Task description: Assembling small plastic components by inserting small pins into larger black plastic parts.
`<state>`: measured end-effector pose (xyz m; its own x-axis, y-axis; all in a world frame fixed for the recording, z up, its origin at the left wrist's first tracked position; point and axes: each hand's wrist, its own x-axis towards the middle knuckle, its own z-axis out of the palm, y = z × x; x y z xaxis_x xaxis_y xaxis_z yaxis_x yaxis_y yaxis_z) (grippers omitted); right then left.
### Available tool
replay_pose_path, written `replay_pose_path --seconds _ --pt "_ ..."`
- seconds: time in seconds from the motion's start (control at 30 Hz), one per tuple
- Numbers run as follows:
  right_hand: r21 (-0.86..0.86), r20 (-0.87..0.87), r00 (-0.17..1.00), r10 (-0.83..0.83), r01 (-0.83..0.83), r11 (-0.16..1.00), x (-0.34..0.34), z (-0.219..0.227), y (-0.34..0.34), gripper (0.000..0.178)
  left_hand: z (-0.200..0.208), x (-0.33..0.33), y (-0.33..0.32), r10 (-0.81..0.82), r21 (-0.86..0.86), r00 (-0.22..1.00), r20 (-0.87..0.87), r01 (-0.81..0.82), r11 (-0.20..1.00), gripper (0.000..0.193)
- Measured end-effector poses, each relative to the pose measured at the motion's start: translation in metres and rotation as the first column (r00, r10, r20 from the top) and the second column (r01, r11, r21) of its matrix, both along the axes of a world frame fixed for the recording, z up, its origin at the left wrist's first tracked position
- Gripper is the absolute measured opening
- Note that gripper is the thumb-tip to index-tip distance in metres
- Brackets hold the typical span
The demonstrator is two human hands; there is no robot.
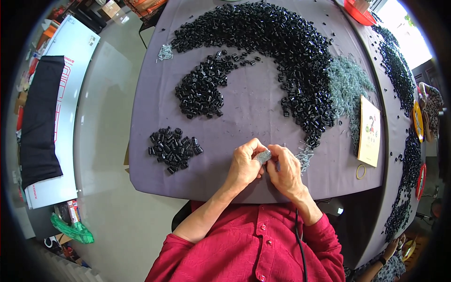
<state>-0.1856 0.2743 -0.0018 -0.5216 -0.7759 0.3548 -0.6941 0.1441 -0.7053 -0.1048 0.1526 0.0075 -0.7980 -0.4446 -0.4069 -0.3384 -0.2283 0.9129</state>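
Note:
Close to the table's near edge, my left hand (247, 162) is closed round a tight clump of small silver-grey metal pieces (262, 157), which look like the ends of bundled pins or screws. Against its right side, my right hand (286, 171) has its fingers pinched together; what they hold is hidden. Just past the right hand lies a small heap of silver pins (305, 159). To the left sits a small pile of black cylindrical plastic pieces (174, 149). A larger pile of these pieces (202, 89) lies beyond it.
A big curved heap of black pieces (263, 28) spans the table's far side. Grey pins (347, 77) spread at the right, beside a yellow booklet (369, 132) and a yellow ring (361, 171). Another person's hand (391, 248) shows at the lower right, near a second table.

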Motion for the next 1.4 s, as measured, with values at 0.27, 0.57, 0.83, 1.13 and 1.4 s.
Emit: replay_pose_path --seconds 0.27,0.57,0.83,1.13,1.4 --pt "-0.047 -0.08 0.997 0.005 -0.008 0.999 -0.001 0.001 -0.007 0.033 -0.004 -0.001 0.004 -0.026 -0.207 0.998 -0.049 0.016 0.978 0.013" --pt "0.123 -0.013 0.993 -0.117 0.118 0.985 -0.023 0.033 0.02 0.024 -0.006 0.0 0.014 -0.158 -0.644 0.972 -0.173 0.01 0.765 0.013" --pt "0.285 -0.232 0.958 -0.166 0.23 0.931 -0.035 0.026 0.014 0.009 0.004 0.027 -0.018 0.015 -0.833 0.999 -0.05 -0.05 0.551 0.008" --pt "0.305 -0.33 0.937 -0.113 0.22 0.927 -0.027 0.009 0.01 0.008 0.022 0.035 -0.077 0.164 -0.92 0.986 -0.018 -0.08 0.384 0.005" --pt "0.288 -0.223 0.973 -0.067 0.131 0.949 -0.029 0.013 0.013 0.015 0.004 -0.061 -0.125 0.177 -0.994 0.984 -0.004 -0.024 0.111 0.013"
